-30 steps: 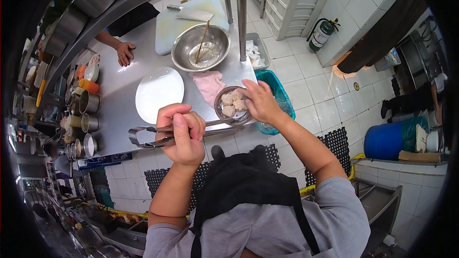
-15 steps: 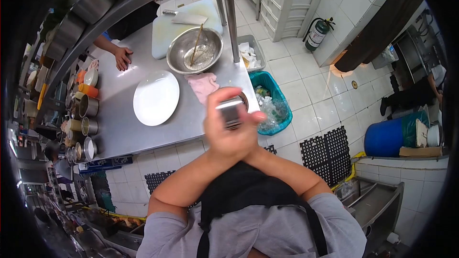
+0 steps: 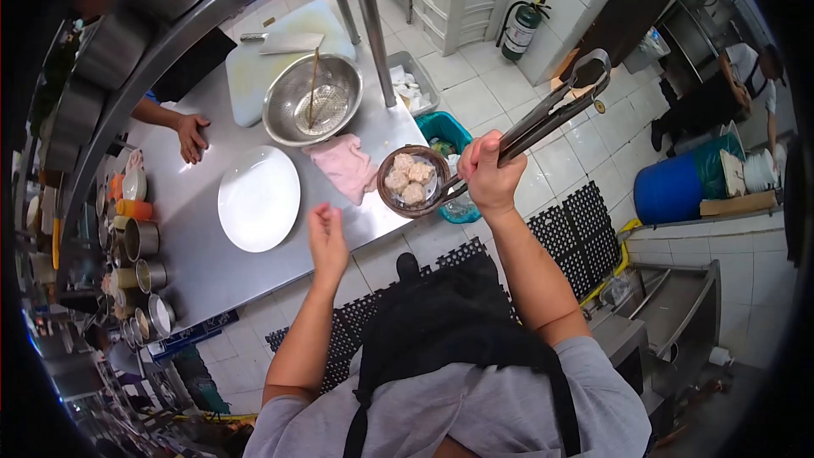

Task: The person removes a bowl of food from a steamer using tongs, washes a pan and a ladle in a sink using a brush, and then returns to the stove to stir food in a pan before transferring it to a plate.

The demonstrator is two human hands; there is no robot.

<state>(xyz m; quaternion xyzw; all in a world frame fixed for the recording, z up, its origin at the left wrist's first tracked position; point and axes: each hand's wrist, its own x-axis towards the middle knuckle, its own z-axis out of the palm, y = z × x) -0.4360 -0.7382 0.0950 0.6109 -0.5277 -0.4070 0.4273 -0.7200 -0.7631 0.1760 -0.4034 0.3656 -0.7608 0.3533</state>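
My right hand (image 3: 489, 171) grips a pair of metal tongs (image 3: 551, 114). The tongs clamp the rim of a small round steamer basket (image 3: 413, 181) with a few dumplings in it, lifted just off the front right corner of the steel table (image 3: 203, 263). My left hand (image 3: 326, 242) hovers with loose fingers and nothing in it over the table's front edge, left of the basket. A white plate (image 3: 259, 198) lies on the table to its left. A pink cloth (image 3: 343, 165) lies beside the basket.
A metal bowl (image 3: 312, 99) holding a strainer sits further back, by a white cutting board (image 3: 254, 68) with a cleaver. Another person's hand (image 3: 192, 136) rests on the far side. Steel cups (image 3: 140, 239) line the left. A teal bin (image 3: 443, 131) stands on the floor.
The tongs went from my left hand to my right hand. The basket was lifted off the table in the tongs. My left hand let go and dropped to the table edge.
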